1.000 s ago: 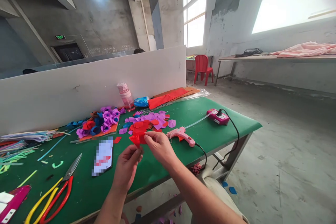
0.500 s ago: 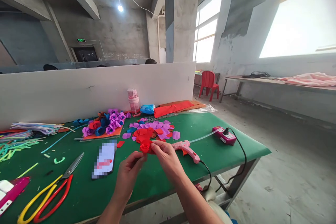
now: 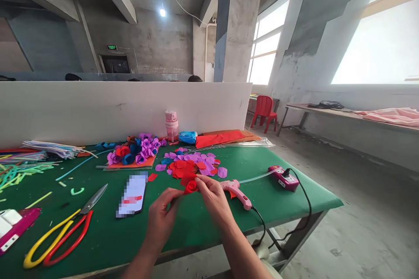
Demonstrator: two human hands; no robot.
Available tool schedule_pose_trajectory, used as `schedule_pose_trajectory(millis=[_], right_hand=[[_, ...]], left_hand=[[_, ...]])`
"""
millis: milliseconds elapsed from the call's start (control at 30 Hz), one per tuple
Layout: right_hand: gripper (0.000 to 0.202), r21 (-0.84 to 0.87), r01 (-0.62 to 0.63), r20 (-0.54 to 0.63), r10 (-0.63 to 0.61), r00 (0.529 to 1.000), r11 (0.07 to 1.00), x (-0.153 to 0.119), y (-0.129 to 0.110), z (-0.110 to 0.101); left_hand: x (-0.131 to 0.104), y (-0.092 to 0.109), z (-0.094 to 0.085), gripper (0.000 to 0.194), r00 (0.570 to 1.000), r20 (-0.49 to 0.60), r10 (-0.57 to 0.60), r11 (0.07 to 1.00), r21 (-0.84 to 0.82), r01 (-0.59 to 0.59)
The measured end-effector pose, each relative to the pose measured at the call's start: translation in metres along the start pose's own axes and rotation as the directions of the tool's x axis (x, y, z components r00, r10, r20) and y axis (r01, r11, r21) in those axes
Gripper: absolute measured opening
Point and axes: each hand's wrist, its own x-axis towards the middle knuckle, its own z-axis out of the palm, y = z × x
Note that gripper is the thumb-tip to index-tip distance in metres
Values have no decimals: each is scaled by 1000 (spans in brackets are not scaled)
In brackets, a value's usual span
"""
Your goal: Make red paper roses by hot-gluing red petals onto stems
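Observation:
Over the near part of the table, a small red paper rose [image 3: 190,186] with a rolled centre is held up between my hands. My right hand [image 3: 214,198] pinches its right side between thumb and fingers. From the other side, my left hand [image 3: 163,213] pinches the rose's left edge with thumb and fingertip. Loose red petals [image 3: 180,168] and purple petals [image 3: 199,158] lie in a pile just beyond. A pink glue gun [image 3: 238,192] rests to the right of my right hand, its nozzle end hidden behind that hand.
Scissors [image 3: 78,218] with yellow and red handles and a phone [image 3: 132,194] lie to the left. Finished paper flowers [image 3: 144,148], a pink bottle [image 3: 172,127] and a white partition [image 3: 81,113] stand behind. A corded power strip [image 3: 284,178] sits at the right.
The rose has turned in my fingers, and a flatter red petal now shows above its centre. My left fingers have shifted onto its left edge. The view has swung slightly left.

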Motion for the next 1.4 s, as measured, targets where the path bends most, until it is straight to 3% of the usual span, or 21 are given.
schedule_pose_trajectory(millis=[133,333,433,933,1400], right_hand=[[30,2,-18,-12,18,1000,1000,0,1,-2],[29,32,-57,-17,58,998,998,3,7,-2],[27,54,-69,-14,70,997,996,2,7,0],[27,105,-114,-29,118,993,988,-2,2,3],[29,141,-130,-8,133,991,981,-4,1,5]], left_hand=[[-1,1,2,14,999,-23,34,999,28,-33],[-3,-2,3,18,972,-23,-233,962,-149,228],[-2,0,3,21,957,-6,-291,936,-208,283],[0,1,5,22,936,32,-352,900,-264,347],[0,3,5,25,939,17,-344,917,-211,340]])
